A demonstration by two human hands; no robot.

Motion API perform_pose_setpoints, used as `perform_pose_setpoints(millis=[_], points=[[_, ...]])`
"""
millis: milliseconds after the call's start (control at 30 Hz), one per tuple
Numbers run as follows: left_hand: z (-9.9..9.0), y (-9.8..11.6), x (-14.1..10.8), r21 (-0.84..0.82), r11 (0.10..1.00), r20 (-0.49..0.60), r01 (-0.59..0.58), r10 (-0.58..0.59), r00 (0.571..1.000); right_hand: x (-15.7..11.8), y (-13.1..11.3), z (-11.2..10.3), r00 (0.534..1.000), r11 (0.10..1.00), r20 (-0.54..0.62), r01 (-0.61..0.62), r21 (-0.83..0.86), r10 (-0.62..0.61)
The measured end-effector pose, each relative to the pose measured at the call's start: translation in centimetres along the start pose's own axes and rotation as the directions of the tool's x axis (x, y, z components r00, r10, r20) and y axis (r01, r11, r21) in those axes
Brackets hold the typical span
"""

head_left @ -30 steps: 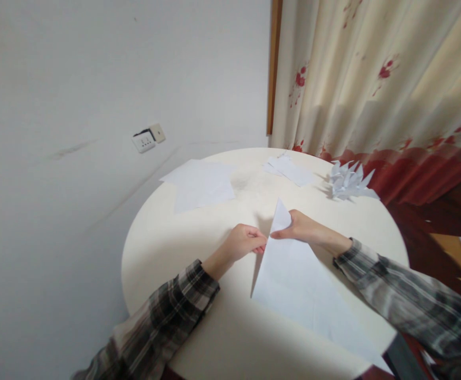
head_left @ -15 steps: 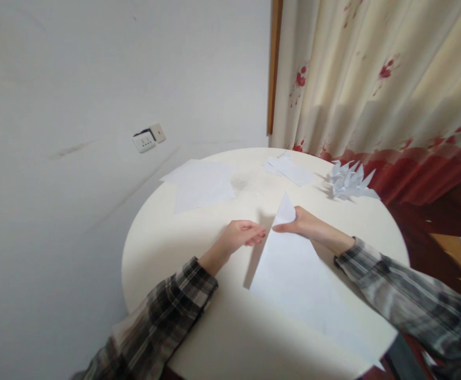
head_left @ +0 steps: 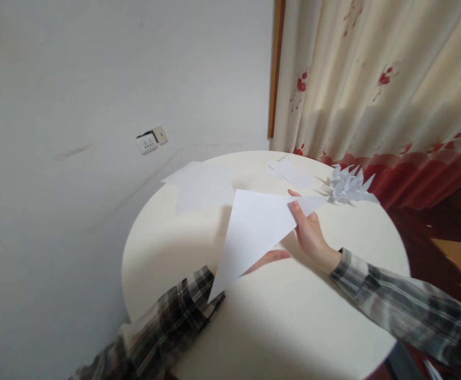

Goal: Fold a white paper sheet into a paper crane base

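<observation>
A white paper triangle (head_left: 254,221) is tilted above the round white table (head_left: 293,316), its lower tip over my left sleeve. My right hand (head_left: 309,232) pinches it near its right corner, thumb on top. My left hand (head_left: 270,258) is mostly hidden beneath the paper; only part of it shows under the lower edge, and whether it grips anything cannot be seen.
Flat white sheets (head_left: 202,184) lie at the table's back left, and smaller paper pieces (head_left: 291,171) at the back. Folded paper shapes (head_left: 349,184) cluster at the right edge. A wall with a socket (head_left: 147,142) and a curtain (head_left: 333,105) stand behind.
The paper has swung round, from reaching toward the lower right to pointing toward the lower left. My right hand has turned with it, and my left hand has moved underneath.
</observation>
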State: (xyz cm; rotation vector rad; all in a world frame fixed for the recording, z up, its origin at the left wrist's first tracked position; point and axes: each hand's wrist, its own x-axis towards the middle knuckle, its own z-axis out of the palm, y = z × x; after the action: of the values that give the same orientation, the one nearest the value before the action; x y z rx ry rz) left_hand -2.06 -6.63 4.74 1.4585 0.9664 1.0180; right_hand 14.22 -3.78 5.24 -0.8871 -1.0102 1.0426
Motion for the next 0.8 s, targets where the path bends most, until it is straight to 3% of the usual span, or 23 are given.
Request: perform_pose_setpoints(millis=[67, 167, 333, 467, 567, 800], points=[[0.5, 0.4, 0.5, -0.119, 0.993, -0.022, -0.006, 0.004, 1.000, -0.6, 0.0, 0.2, 0.997, 0.997, 0.071, -0.007, -0.079, 0.013], [0.5, 1.0, 1.5, -0.309, 0.950, -0.265, -0.050, -0.035, 0.964, -1.3, -0.2, 0.1, 0.978, 0.991, 0.208, 0.015, -0.132, 0.013], [-1.2, 1.0, 2.2, -0.258, 0.964, -0.507, -0.061, -0.082, 0.858, -0.8, -0.3, -1.2, 0.941, 0.996, 0.326, -0.091, -0.009, 0.089], [-1.8, 0.7, 2.2, -0.143, 0.987, -0.474, -0.076, -0.001, 0.881, -0.2, -0.5, -1.4, 0.916, 0.979, 0.357, -0.135, -0.155, 0.183], [-1.3, 0.8, 2.0, -0.159, 0.976, -0.418, -0.146, 0.067, 0.906, -0.5, -0.8, -0.7, 0.902, 0.952, 0.352, -0.161, -0.260, 0.249], [0.4, 0.8, 1.3, -0.154, 0.986, -0.280, -0.070, 0.025, 0.960, -1.4, -0.8, 0.6, 0.878, 0.939, 0.376, -0.195, -0.282, 0.296]])
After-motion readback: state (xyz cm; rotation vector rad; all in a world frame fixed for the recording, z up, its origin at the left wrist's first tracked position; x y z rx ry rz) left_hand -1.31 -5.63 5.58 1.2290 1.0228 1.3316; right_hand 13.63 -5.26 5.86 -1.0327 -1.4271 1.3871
